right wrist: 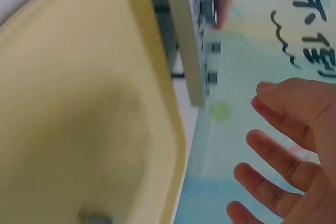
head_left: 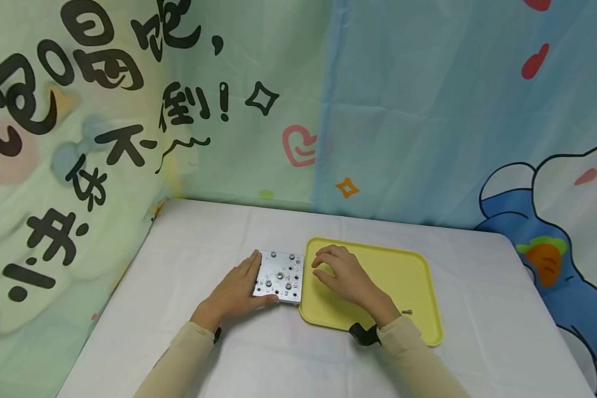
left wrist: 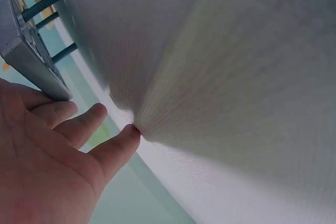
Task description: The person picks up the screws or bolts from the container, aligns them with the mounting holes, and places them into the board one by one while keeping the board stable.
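Note:
A square metal plate studded with several screws lies on the white table, just left of a yellow tray. My left hand rests flat against the plate's left edge, fingers straight, thumb along its near edge. In the left wrist view the left hand's fingers lie straight beside the plate's corner. My right hand hovers over the tray's left part, fingers loosely curled and holding nothing. The right wrist view shows the right hand's fingers spread and empty, beside the plate.
One small screw lies in the tray near its front right corner; it shows blurred in the right wrist view. The tray is otherwise bare. A printed cloth backdrop walls the table behind and on the left.

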### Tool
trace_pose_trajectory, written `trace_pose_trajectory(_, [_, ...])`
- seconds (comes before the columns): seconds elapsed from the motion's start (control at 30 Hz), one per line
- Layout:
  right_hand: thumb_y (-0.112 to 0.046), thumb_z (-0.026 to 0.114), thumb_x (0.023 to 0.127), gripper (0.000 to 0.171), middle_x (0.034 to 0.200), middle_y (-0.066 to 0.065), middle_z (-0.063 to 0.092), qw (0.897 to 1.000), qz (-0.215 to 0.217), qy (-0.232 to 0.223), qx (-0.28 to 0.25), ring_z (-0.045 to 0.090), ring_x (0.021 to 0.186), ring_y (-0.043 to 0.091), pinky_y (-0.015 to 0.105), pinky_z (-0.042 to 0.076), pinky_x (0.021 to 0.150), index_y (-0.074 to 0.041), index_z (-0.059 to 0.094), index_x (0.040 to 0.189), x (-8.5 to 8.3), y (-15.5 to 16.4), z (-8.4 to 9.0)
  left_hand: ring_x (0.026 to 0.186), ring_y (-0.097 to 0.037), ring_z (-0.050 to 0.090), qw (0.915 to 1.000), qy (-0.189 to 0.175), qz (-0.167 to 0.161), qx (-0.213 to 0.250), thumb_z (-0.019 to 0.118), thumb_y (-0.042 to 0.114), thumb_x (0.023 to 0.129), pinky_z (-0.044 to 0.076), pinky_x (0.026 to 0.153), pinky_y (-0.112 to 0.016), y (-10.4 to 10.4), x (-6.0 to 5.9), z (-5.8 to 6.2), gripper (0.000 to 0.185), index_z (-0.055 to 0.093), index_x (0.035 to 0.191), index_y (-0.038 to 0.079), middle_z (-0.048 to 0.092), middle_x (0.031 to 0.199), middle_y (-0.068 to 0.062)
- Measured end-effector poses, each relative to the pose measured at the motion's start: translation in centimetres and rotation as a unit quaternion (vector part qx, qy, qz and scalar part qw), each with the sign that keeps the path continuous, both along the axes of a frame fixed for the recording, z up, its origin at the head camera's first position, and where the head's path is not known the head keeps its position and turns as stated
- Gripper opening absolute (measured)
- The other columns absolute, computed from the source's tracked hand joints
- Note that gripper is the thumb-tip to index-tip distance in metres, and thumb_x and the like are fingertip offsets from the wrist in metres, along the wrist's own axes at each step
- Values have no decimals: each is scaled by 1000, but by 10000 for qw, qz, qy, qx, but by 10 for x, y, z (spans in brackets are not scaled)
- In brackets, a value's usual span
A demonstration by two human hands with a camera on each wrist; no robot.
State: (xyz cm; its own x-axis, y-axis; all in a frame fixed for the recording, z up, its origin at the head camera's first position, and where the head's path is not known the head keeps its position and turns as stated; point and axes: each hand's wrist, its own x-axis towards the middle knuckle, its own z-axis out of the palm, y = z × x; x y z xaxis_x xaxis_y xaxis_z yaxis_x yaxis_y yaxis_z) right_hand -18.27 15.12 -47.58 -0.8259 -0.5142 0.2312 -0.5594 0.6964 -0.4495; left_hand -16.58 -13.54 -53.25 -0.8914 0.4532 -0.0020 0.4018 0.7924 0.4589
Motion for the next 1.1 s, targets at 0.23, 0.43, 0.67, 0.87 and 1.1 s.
trace_pose_trajectory(0.23, [-8,72,92,9,124,16,61,9976,-260,-505,-396,51,119,39,59,41,98,-7,71,101,4,44,-8,148,-32,24,10000,-19,19,-7,62,68,87,26,117,-47,0,1,0,112,14,158,-4,15,164,-17])
trace_pose_trajectory(0.43, [-6,68,95,9,127,21,59,9923,-535,-926,-621,50,121,42,60,42,97,-4,70,103,9,75,-15,148,-32,23,10000,-60,29,24,62,68,87,25,117,-47,0,2,0,113,14,158,-4,15,165,-17])
trace_pose_trajectory(0.67, [-3,70,93,8,120,20,62,9911,-624,-961,-670,54,116,41,59,42,97,-5,71,100,10,94,-28,148,-31,23,9999,-69,67,31,62,69,87,25,117,-47,-1,2,-2,113,13,158,-3,15,165,-16])
trace_pose_trajectory(0.87, [-1,71,91,9,113,17,65,9926,-473,-863,-709,57,110,41,59,43,94,-4,71,99,9,101,-34,148,-31,23,9999,-79,74,22,62,68,87,25,117,-46,0,2,-1,112,13,158,-3,15,165,-16])
trace_pose_trajectory(1.1, [-1,75,87,10,107,13,69,9946,-351,-796,-574,57,110,41,61,41,96,-6,73,96,6,106,-39,148,-31,24,10000,-63,46,23,62,68,87,26,117,-47,0,1,1,112,13,158,-3,14,165,-16])
